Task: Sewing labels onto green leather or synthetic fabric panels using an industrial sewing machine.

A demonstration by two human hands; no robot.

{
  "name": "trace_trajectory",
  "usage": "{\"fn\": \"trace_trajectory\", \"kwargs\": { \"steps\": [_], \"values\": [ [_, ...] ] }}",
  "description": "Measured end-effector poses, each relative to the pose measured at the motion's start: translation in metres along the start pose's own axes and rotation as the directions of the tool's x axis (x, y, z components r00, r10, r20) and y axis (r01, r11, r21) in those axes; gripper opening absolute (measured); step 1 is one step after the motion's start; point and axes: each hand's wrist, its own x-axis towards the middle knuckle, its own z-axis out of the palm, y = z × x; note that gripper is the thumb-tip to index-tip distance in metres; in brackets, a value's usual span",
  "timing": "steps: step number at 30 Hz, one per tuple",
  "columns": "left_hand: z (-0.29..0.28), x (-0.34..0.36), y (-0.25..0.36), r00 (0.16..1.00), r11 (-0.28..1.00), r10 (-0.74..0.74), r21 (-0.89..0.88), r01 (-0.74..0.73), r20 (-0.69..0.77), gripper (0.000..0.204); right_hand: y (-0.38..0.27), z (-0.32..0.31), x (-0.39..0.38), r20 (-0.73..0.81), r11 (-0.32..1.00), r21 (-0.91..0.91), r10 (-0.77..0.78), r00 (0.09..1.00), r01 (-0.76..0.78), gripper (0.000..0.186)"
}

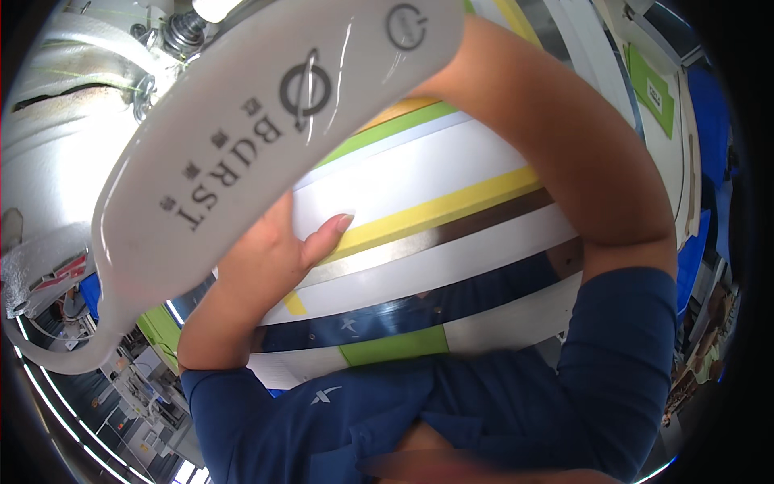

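Note:
My left hand (270, 246) rests on a layered work surface of long strips, thumb stretched along a yellow strip (439, 202) and a white sheet (387, 169); its fingers pass out of sight behind a glossy white curved machine housing (210, 113). My right forearm (580, 161) reaches up over the strips, and the hand at its end is hidden by that housing. Below the white strips lie a dark shiny metal strip (379, 319) and a green piece (391, 347).
At upper left stand white machine parts with a metal fitting (181, 32) and threads. A green card (649, 97) lies at the right, beside blue bins or panels (709, 121). Other machines (153, 403) show at lower left.

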Motion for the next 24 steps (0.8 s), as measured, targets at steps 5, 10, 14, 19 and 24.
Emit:
{"fn": "trace_trajectory", "kwargs": {
  "steps": [5, 10, 14, 19, 24],
  "values": [
    [0.001, 0.002, 0.0, 1.0, 1.0, 0.023, -0.007, -0.023, 0.011, 0.089, 0.004, 0.008, 0.003, 0.002, 1.0, 0.027, -0.005, 1.0, 0.005, 0.053],
    [0.003, -0.001, -0.001, 1.0, 0.999, -0.007, 0.035, 0.006, 0.019, 0.089, 0.01, 0.02, -0.002, -0.093, 0.998, -0.038, -0.047, 0.995, 0.044, 0.049],
    [0.001, -0.001, 0.0, 1.0, 0.999, -0.003, 0.053, 0.003, 0.001, 0.089, -0.002, -0.007, -0.001, 0.024, 1.0, -0.004, 0.022, 0.999, -0.022, 0.045],
    [-0.007, -0.002, 0.011, 0.996, 0.994, -0.082, 0.07, 0.08, 0.036, 0.09, -0.024, -0.01, 0.021, 0.086, 0.954, 0.114, 0.27, 0.959, -0.279, 0.031],
    [-0.013, 0.003, 0.048, 1.0, 1.0, 0.005, 0.004, -0.005, -0.001, 0.092, -0.017, -0.002, 0.017, 0.184, 0.945, -0.066, 0.328, 0.927, -0.321, 0.028]
  ]
}}
